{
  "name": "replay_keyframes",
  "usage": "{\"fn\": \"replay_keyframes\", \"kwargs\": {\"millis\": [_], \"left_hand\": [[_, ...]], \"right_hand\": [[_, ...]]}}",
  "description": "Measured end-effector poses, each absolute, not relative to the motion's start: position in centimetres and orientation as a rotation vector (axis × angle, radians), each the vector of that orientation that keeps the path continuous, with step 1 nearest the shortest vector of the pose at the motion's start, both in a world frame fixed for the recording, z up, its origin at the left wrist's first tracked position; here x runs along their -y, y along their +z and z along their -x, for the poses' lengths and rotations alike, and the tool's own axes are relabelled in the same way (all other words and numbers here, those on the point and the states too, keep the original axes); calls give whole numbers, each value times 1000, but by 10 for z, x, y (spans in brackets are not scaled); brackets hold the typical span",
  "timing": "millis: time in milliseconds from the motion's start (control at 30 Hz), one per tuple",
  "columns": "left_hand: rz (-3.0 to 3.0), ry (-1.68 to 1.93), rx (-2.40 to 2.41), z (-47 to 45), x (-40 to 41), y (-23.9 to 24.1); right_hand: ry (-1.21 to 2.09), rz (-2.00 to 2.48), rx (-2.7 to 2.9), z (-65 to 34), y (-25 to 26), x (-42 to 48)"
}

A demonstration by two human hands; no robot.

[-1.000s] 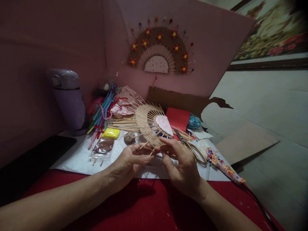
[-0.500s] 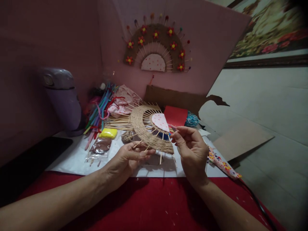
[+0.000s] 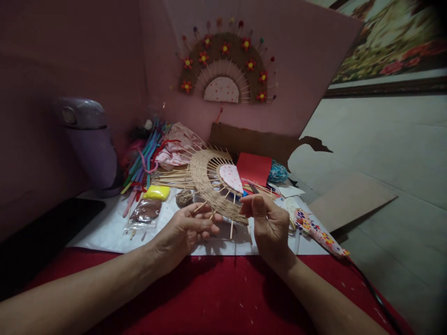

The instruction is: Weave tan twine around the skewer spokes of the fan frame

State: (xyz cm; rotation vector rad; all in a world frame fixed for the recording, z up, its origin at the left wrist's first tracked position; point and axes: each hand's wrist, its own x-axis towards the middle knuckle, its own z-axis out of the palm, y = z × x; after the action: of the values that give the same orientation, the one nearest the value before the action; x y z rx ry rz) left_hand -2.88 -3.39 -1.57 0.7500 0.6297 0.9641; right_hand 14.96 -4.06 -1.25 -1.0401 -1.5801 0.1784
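A half-round fan of wooden skewers wound with jute cord [image 3: 209, 184], with a pink dotted centre piece [image 3: 230, 177], is held tilted above the white paper [image 3: 104, 230]. My left hand [image 3: 186, 230] pinches its lower left edge, fingers closed on the skewer ends. At the fan's lower right end my right hand [image 3: 267, 223] has thumb and fingers pressed together on the cord. A small ball of jute cord [image 3: 183, 197] lies just behind the left hand.
A finished fan with red flowers [image 3: 223, 65] hangs on the pink board. Behind lie coloured pipe cleaners [image 3: 146, 158], loose skewers [image 3: 171, 179], red paper [image 3: 253, 168], a blue yarn ball [image 3: 277, 173], yellow clay [image 3: 157, 192], a purple container [image 3: 92, 142] and a floral-handled tool [image 3: 319, 235].
The fan was lifted and turned so its woven band faces me. My right hand rose to the fan's right side, then came back down to its lower right end.
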Motion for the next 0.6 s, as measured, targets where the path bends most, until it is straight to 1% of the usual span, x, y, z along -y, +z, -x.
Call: {"fn": "replay_keyframes", "kwargs": {"millis": [433,600], "left_hand": [[-762,969,-588,30,33,-17],[-765,1000,-551,29,33,-18]], "right_hand": [[177,1069,1729,-149,-13,43],[104,1026,1794,-148,-13,44]]}}
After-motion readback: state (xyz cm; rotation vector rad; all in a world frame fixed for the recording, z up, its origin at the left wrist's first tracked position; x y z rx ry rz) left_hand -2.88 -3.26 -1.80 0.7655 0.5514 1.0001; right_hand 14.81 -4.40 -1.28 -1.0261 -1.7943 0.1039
